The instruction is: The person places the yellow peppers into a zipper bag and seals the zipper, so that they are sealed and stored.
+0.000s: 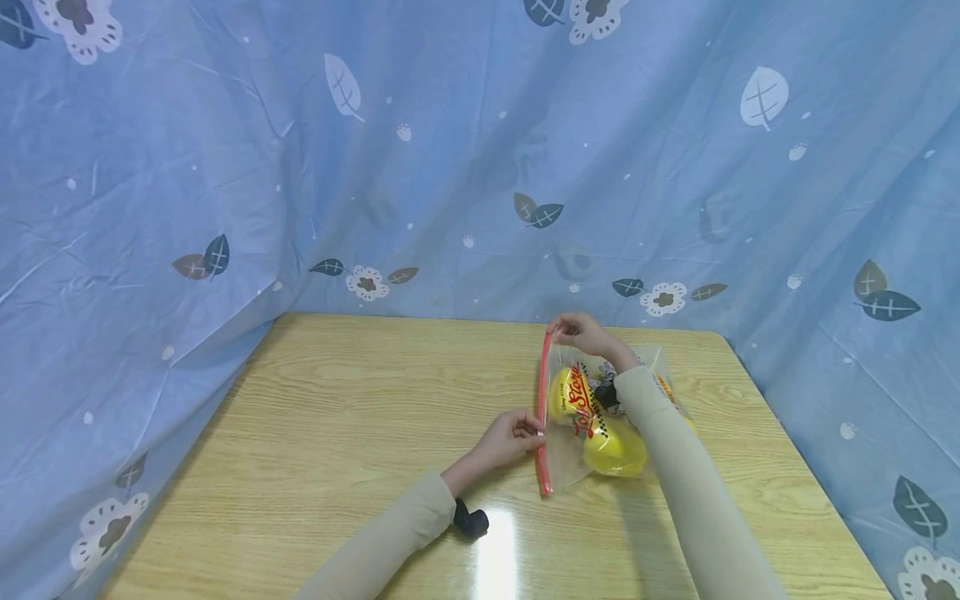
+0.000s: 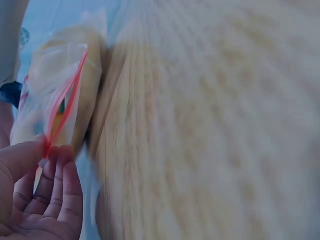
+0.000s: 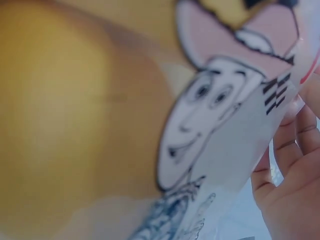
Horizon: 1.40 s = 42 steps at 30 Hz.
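A clear zip bag (image 1: pixel 566 462) with a red zip strip (image 1: pixel 543 375) and cartoon print lies on the right part of the table, yellow rounded things (image 1: pixel 615 450) inside it. My left hand (image 1: pixel 512 437) pinches the strip below its middle, thumb against fingers. In the left wrist view the strip's two red edges stand apart beyond the left hand (image 2: pixel 45 195). At the strip's far end, my right hand (image 1: pixel 583 333) pinches the bag's corner. The right wrist view shows the printed bag face (image 3: pixel 200 115) close up beside the right hand (image 3: pixel 295 165). My right forearm hides part of the bag.
The wooden table (image 1: pixel 337 400) stretches to the left of the bag. A blue patterned curtain (image 1: pixel 450 167) hangs behind it and along both sides. A black wrist device (image 1: pixel 471 521) sits at my left cuff.
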Motion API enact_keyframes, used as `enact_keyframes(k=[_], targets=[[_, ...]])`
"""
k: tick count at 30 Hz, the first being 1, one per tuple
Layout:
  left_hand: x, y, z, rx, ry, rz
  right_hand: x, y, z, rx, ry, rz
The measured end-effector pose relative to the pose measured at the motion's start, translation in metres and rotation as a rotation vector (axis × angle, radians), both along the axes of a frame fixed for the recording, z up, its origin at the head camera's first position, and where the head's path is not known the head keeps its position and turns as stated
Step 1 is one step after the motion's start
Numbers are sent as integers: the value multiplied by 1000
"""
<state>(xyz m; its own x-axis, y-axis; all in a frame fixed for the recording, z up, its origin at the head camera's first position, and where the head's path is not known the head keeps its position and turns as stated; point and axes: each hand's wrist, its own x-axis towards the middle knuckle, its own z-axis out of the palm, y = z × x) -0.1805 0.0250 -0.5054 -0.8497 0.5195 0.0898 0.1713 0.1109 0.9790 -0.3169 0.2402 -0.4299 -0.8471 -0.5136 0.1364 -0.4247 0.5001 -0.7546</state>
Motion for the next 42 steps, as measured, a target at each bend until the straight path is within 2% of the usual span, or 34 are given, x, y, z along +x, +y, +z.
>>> enact_keyframes(k=[6, 9, 15, 22, 30, 42], targets=[[-4, 5, -22, -36, -4, 7, 0, 1, 2, -38, -84, -38], [-4, 5, -26, -30, 1, -12, -6, 5, -4, -33, -106, -71], [0, 2, -28, -41, -3, -25, -7, 5, -6, -55, -142, -97], [9, -2, -29, -73, -38, -102, 8, -2, 14, -51, -125, -88], [22, -5, -22, -106, -45, -174, 15, -3, 22, -32, -125, -97], [22, -8, -25, -103, -45, -225, 17, -2, 22, -24, -114, -88]])
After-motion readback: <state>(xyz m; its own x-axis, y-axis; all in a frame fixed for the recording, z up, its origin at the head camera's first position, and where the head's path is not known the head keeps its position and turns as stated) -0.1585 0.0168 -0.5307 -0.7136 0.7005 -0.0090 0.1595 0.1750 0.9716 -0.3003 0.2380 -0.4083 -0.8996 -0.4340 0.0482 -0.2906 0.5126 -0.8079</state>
